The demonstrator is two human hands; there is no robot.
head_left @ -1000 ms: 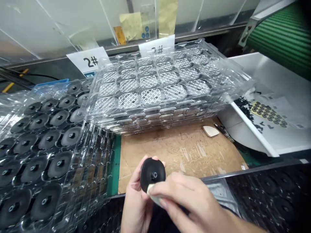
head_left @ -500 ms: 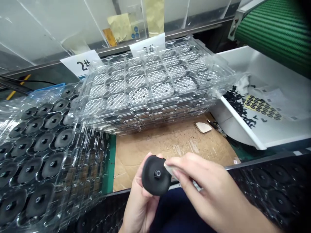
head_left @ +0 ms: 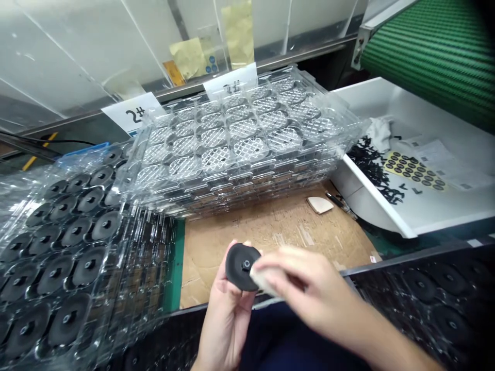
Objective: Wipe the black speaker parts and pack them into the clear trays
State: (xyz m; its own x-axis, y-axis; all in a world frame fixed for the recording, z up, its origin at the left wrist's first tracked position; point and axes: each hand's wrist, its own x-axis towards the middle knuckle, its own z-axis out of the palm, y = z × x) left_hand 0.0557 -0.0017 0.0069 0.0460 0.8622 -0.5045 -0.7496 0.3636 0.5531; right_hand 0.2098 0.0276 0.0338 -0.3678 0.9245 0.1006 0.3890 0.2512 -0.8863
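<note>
A round black part with a small raised stem at its centre is held by my left hand, fingers wrapped round its edge and underside. My right hand pinches a pale, flat piece, which looks like cloth or felt, against the right side of the black part. Motion blurs that piece and my right fingertips. Below both hands and beyond them lies a brown cardboard sheet.
Stacked clear trays stand behind the cardboard. Trays of black parts are at left, more at lower right. A white bin holds small black pieces and a yellow sticker sheet. A pale wedge and a dark tool lie nearby.
The pale piece shows more broadly and now covers the black part's right edge. The black part has tilted and sits slightly further left and up. The camera view has shifted a little.
</note>
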